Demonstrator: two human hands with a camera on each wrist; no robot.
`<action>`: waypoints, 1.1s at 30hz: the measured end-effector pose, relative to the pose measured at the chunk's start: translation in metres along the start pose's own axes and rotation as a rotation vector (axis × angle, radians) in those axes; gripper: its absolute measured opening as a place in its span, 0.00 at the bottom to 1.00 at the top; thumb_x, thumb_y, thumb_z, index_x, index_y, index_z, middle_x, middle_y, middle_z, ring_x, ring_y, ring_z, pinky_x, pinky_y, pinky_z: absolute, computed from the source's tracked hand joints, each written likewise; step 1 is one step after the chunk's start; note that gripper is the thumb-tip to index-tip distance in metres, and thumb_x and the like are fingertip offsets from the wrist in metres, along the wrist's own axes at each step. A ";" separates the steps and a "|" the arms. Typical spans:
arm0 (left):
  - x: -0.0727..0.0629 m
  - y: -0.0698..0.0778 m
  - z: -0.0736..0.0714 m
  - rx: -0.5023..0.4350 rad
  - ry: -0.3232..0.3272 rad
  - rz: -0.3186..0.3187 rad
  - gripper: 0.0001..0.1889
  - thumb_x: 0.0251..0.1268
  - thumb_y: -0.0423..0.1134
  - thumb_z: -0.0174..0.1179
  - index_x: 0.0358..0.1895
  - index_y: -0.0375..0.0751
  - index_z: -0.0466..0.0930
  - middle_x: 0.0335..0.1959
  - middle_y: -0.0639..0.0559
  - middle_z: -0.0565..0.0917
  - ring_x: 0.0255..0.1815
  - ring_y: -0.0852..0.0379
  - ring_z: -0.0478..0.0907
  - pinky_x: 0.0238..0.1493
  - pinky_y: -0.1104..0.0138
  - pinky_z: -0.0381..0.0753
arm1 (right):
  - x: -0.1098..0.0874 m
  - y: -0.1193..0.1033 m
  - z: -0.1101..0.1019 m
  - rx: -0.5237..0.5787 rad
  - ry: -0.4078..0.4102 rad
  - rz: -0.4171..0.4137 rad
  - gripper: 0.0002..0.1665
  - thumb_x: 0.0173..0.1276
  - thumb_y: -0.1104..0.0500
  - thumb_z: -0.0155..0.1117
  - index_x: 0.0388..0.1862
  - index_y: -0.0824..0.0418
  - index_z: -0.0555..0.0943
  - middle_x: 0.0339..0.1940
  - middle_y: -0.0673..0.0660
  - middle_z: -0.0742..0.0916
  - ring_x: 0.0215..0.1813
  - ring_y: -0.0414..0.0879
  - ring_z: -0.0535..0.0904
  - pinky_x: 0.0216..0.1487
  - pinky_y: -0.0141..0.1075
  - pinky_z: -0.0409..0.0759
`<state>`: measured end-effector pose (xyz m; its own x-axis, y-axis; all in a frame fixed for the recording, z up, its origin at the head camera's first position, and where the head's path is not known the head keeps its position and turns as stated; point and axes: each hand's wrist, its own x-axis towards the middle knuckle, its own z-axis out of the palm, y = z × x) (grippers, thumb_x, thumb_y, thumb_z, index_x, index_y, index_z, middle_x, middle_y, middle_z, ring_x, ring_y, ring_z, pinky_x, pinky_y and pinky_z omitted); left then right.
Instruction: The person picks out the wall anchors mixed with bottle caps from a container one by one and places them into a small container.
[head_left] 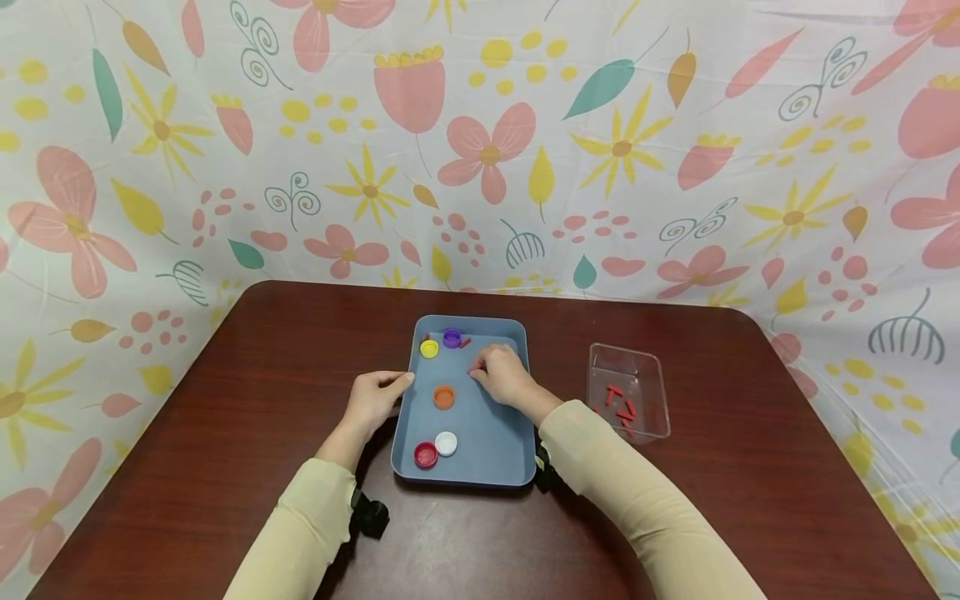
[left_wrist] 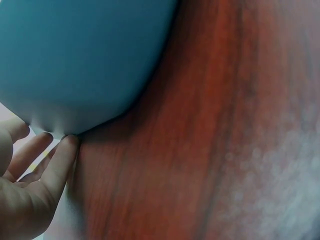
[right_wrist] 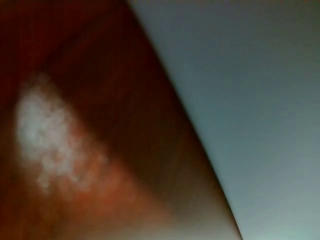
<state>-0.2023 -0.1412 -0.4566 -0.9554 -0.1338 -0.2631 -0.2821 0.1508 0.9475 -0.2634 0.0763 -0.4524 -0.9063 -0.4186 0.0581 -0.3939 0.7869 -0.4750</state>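
Observation:
A blue-grey tray (head_left: 495, 450) lies on the table, its left rim gripped by my left hand (head_left: 372, 400). In the left wrist view, the fingertips of that hand (left_wrist: 37, 185) press against the tray's side (left_wrist: 95, 65). My right hand (head_left: 504, 375) is over the tray's right half with fingers bent down and fingertips close together; I cannot tell whether they pinch something. Inside the tray are round caps: yellow (head_left: 429, 349), purple (head_left: 452, 337), orange (head_left: 444, 397), white (head_left: 446, 443) and red (head_left: 425, 455). A small red stick (head_left: 466, 342) lies beside the purple cap, another (head_left: 426, 337) by the yellow one.
To the right of the tray stands a clear plastic box (head_left: 643, 377) with several red sticks (head_left: 624, 414) in it. The dark wooden table (head_left: 300, 333) ends at a flowered cloth (head_left: 487, 208) behind. Only blurred table and the tray's side (right_wrist: 250, 100) fill the right wrist view.

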 end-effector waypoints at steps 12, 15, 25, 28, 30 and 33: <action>0.000 0.001 -0.001 0.014 -0.002 0.001 0.20 0.65 0.42 0.59 0.54 0.31 0.79 0.56 0.34 0.78 0.51 0.45 0.80 0.49 0.56 0.84 | -0.002 -0.004 0.001 -0.213 -0.049 0.031 0.09 0.71 0.54 0.57 0.34 0.58 0.78 0.37 0.56 0.80 0.44 0.53 0.74 0.47 0.47 0.77; 0.000 0.000 -0.001 0.013 -0.001 -0.001 0.20 0.65 0.43 0.59 0.54 0.31 0.79 0.56 0.35 0.78 0.51 0.45 0.80 0.48 0.56 0.84 | -0.003 -0.006 0.000 -0.190 -0.033 0.014 0.09 0.72 0.56 0.55 0.34 0.60 0.78 0.36 0.57 0.80 0.44 0.53 0.75 0.47 0.47 0.76; -0.001 0.000 0.000 0.016 0.009 0.009 0.20 0.65 0.42 0.59 0.54 0.30 0.79 0.55 0.34 0.78 0.49 0.47 0.80 0.48 0.56 0.84 | -0.005 -0.007 -0.004 0.065 0.057 0.020 0.07 0.73 0.59 0.53 0.37 0.61 0.76 0.32 0.56 0.82 0.32 0.45 0.76 0.33 0.35 0.77; -0.002 0.000 0.001 0.017 0.013 0.010 0.20 0.65 0.42 0.59 0.54 0.30 0.79 0.55 0.34 0.78 0.50 0.47 0.80 0.48 0.56 0.84 | -0.006 -0.007 -0.005 0.122 0.078 0.004 0.07 0.73 0.59 0.53 0.38 0.61 0.77 0.33 0.56 0.83 0.32 0.44 0.76 0.33 0.35 0.77; -0.002 0.000 0.001 0.019 0.016 0.011 0.20 0.65 0.42 0.59 0.54 0.30 0.79 0.55 0.34 0.78 0.50 0.47 0.80 0.48 0.56 0.84 | -0.006 -0.007 -0.005 0.157 0.089 0.000 0.07 0.73 0.59 0.54 0.39 0.61 0.78 0.35 0.57 0.84 0.34 0.45 0.77 0.35 0.35 0.79; -0.001 -0.001 0.001 0.021 0.019 0.012 0.20 0.65 0.42 0.59 0.54 0.30 0.79 0.55 0.35 0.78 0.50 0.48 0.80 0.48 0.56 0.84 | -0.006 -0.007 -0.006 0.198 0.101 0.000 0.08 0.72 0.60 0.54 0.42 0.61 0.80 0.39 0.57 0.85 0.38 0.46 0.80 0.40 0.37 0.81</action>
<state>-0.2008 -0.1398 -0.4573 -0.9569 -0.1506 -0.2481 -0.2726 0.1732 0.9464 -0.2561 0.0761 -0.4443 -0.9209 -0.3632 0.1415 -0.3653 0.6780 -0.6378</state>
